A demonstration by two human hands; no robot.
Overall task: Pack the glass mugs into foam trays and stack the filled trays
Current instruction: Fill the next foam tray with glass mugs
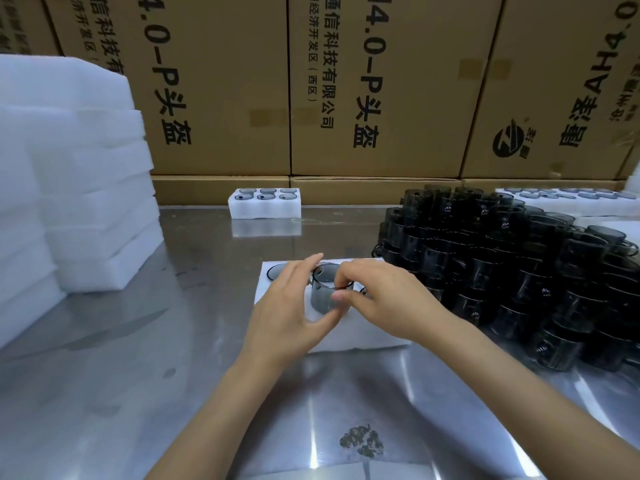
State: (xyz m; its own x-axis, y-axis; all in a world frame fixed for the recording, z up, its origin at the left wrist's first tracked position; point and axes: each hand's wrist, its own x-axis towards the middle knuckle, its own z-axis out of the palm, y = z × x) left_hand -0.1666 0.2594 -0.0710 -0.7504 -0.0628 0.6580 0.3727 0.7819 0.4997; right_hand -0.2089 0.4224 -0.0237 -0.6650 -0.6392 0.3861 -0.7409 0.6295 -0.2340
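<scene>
Both hands work over a white foam tray [349,332] lying near the middle of the reflective metal surface [138,358]. A smoky glass mug [329,292] stands upright and partly sunk in a pocket of this tray, its rim well above the foam. The right hand [388,299] has its grip clamped on the mug, fingertips pinching the rim on the right side with the thumb low against the wall. The left hand [291,306] has its grip apart: fingers extended along the mug's left side, thumb stretched across the foam in front of it; whether the fingers actually touch the glass cannot be told. Another mug rim [277,271] sits flush in the tray's far left pocket, and part of one more shows behind the right hand. A large heap of dark glass mugs [519,271] occupies the right side of the surface, just beside the tray. A filled foam tray [265,209] holding six mugs stands at the far edge, well apart from the hands. Further filled trays [568,202] lie at the far right corner behind the heap. A stack of empty foam trays [86,188] rises along the left edge. Cardboard cartons [381,98] with printed lettering form a wall behind the far edge.
</scene>
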